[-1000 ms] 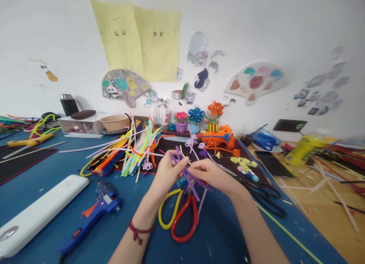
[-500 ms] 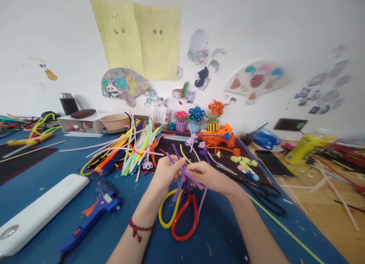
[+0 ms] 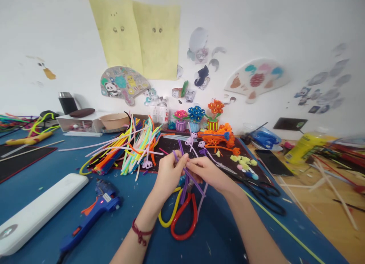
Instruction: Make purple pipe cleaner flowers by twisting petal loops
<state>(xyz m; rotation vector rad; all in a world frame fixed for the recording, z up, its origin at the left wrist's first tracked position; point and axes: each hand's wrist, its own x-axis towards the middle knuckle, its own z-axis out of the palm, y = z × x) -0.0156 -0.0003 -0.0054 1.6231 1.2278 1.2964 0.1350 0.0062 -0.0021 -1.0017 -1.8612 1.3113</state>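
Observation:
My left hand [image 3: 169, 172] and my right hand [image 3: 207, 172] meet over the blue table, both closed on a small bundle of purple pipe cleaners [image 3: 190, 177]. The stems stick up past my left fingers and fan down below my right hand. Under my hands lies a pair of scissors with one yellow and one red handle loop [image 3: 182, 220]. A red cord bracelet [image 3: 140, 232] is on my left wrist.
A blue glue gun [image 3: 91, 214] and a white case [image 3: 37, 212] lie at the left. A heap of coloured pipe cleaners [image 3: 129, 146] is behind my hands. Small pipe-cleaner flower pots [image 3: 196, 121] stand by the wall. Black scissors [image 3: 266, 201] lie at the right.
Both hands have shifted slightly up and away with the purple stems. The bundle has been drawn tighter, its upper ends now more upright between my fingers.

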